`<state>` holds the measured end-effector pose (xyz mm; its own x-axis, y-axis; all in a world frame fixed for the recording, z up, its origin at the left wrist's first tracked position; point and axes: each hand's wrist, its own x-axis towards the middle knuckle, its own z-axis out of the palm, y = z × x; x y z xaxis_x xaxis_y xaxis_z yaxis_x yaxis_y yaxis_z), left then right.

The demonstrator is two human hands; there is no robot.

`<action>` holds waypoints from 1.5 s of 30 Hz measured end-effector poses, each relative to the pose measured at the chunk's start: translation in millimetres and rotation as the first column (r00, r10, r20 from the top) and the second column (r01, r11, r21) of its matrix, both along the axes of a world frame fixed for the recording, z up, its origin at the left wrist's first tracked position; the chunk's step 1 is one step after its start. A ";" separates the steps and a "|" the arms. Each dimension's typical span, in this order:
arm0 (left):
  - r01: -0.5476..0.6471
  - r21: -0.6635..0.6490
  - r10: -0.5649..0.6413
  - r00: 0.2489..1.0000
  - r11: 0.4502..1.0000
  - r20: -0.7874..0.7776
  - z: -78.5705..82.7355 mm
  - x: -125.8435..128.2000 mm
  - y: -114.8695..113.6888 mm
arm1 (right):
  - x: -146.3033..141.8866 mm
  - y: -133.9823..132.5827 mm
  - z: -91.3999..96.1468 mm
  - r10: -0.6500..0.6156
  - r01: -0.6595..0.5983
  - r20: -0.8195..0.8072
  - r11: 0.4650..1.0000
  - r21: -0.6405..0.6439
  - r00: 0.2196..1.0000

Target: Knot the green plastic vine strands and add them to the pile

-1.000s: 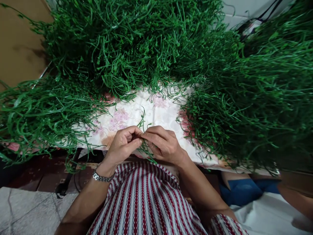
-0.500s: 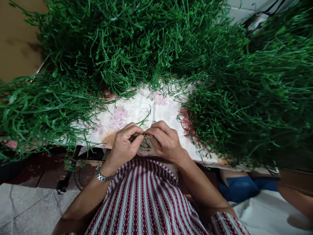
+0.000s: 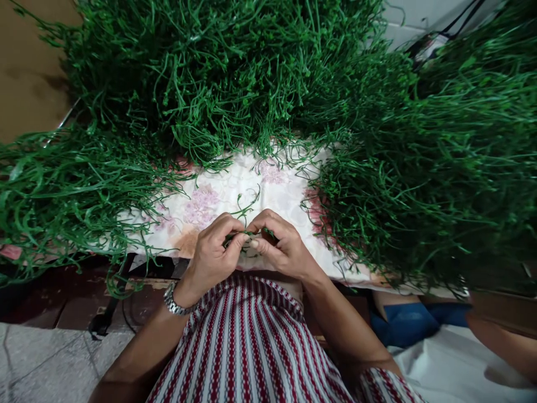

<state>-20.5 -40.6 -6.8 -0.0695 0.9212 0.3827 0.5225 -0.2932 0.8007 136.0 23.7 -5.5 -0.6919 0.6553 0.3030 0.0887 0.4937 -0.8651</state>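
Observation:
Thin green stems (image 3: 245,211) with small branching tips are held low over a flowered cloth (image 3: 239,187). My left hand (image 3: 216,246), with a metal watch at its wrist, pinches them between thumb and forefinger. Fingertip to fingertip with it, my right hand (image 3: 283,243) curls round the same stems; its thumb stands slightly off the forefinger and green shows within the curled fingers. The stems' lower parts are mostly hidden by my fingers.
A tall heap of green stems (image 3: 235,73) fills the back of the table. More lie in a left pile (image 3: 75,190) and a large right pile (image 3: 411,184). Another person's arm (image 3: 499,341) and blue clothing (image 3: 403,324) show at the lower right.
My right thumb has come away from the forefinger and lies lower, beside my left thumb. The stem tips beyond my hands have spread apart slightly.

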 end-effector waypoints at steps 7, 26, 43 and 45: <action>0.090 -0.031 -0.093 0.989 0.995 -0.112 1.7 0.9 0.9 | 5.3 0.5 -2.3 -0.013 0.014 0.063 1.000 -0.007 0.998; 0.230 -0.014 -0.227 0.945 0.973 -0.237 1.1 -7.7 3.0 | 9.6 -2.4 3.1 0.088 -0.041 0.157 0.959 -0.279 0.984; 0.426 -0.079 -0.431 0.862 0.901 -0.267 5.7 -23.2 11.2 | 26.5 5.8 19.6 0.091 -0.200 0.385 0.947 0.252 0.918; 0.343 -0.071 -0.350 0.928 0.937 -0.129 7.5 -21.8 13.5 | 25.1 9.2 21.3 -0.022 -0.058 0.266 0.955 0.289 0.964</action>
